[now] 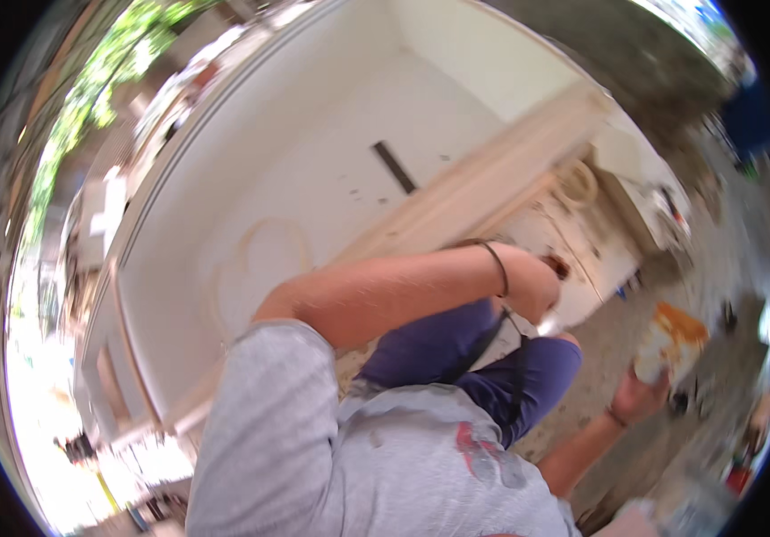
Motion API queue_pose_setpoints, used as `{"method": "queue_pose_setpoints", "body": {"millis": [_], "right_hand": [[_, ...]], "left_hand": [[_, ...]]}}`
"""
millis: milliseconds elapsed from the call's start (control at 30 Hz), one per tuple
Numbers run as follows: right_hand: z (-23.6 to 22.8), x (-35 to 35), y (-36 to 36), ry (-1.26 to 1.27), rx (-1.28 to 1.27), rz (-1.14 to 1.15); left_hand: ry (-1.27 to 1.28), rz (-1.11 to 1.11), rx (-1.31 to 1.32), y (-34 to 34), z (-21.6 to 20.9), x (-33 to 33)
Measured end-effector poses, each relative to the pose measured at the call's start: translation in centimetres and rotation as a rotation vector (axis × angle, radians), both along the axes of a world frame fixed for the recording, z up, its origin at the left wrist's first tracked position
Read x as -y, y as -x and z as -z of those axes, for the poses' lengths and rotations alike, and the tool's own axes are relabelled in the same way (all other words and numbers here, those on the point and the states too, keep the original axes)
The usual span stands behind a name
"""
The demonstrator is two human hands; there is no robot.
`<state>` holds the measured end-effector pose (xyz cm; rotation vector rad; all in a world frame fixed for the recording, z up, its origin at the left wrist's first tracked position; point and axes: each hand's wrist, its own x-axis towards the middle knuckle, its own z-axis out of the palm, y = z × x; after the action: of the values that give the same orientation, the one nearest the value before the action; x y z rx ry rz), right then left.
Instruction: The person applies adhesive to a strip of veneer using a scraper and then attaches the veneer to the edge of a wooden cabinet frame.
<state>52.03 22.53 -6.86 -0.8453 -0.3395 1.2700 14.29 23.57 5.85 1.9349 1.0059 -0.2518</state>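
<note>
My left arm reaches across the front of a large white open box-like cabinet (313, 134). At its end my left hand (531, 279) is closed beside a pale wooden board (492, 170). A small dark brown bit shows by its fingers, too blurred to name. Out to the right, low over the floor, my right hand (642, 396) is wrapped round the lower part of a white tub (658, 349). The tub is tilted and smeared orange-brown along its upper part.
A dark flat strip (394, 167) and small scraps lie on the white panel. Past the board is a pale ring-shaped roll (575, 183). My knees (537, 367) are bent below the left hand. Blurred clutter lines the concrete floor (613, 465) at right.
</note>
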Motion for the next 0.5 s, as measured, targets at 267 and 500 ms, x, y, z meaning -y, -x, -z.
{"method": "queue_pose_setpoints", "body": {"millis": [267, 500], "right_hand": [[-0.4, -1.6, -8.3, -0.204, 0.057, -0.105], [-0.7, -5.6, -13.7, -0.323, -0.155, -0.15]], "left_hand": [[-0.005, -1.711, 0.674, 32.5, 4.6, 12.0], [0.103, -2.046, -0.523, 40.2, 35.1, 23.5]]}}
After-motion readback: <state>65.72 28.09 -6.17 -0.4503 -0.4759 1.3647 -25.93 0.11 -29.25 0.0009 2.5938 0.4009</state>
